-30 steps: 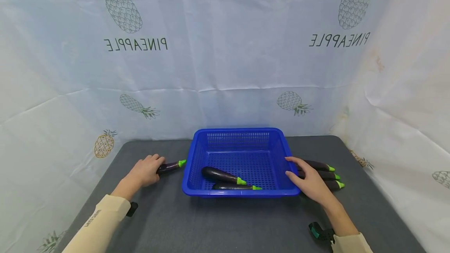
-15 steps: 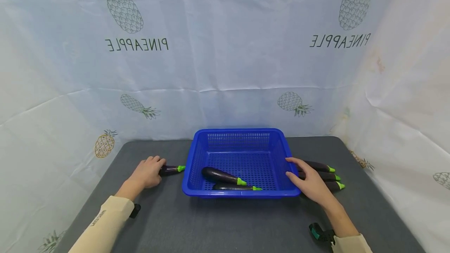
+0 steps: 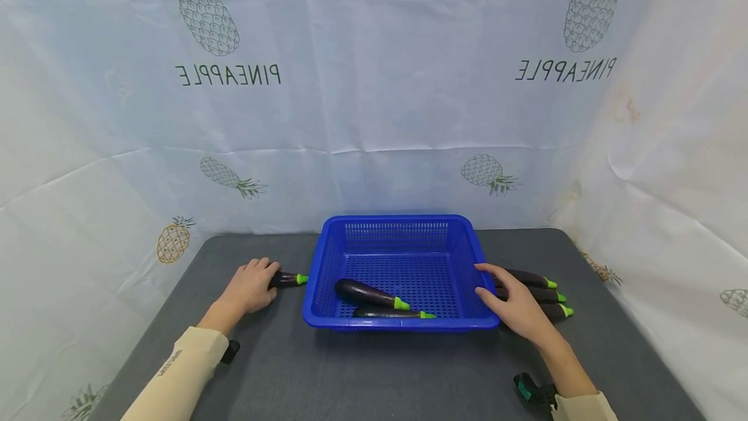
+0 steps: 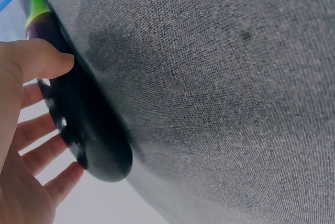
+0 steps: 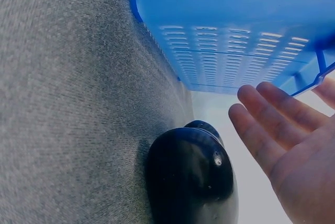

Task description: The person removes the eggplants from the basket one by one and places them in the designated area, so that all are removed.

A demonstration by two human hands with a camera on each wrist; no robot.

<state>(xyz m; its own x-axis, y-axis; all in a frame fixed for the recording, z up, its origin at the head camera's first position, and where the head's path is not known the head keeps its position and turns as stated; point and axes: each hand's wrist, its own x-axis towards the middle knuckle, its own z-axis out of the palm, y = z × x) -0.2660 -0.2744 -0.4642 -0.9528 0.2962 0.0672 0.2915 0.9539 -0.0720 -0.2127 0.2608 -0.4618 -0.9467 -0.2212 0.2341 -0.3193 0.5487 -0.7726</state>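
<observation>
The eggplant (image 3: 286, 280) lies on the desk (image 3: 374, 375) left of the basket (image 3: 403, 323), long axis towards it, stem end nearest; the left hand (image 3: 251, 286) is nearer, fingers and thumb gripping its body; the right hand (image 3: 519, 307), fingers spread, touches the basket's rim.

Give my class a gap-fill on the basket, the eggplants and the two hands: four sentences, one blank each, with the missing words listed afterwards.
1. The left hand holds an eggplant whose stem end is coloured ____.
2. The plastic basket is coloured ____.
3. Inside the basket lie ____ eggplants.
4. On the table to the right of the basket, by the right hand, ____ more eggplants show.

Missing words: green; blue; two; three.
</observation>
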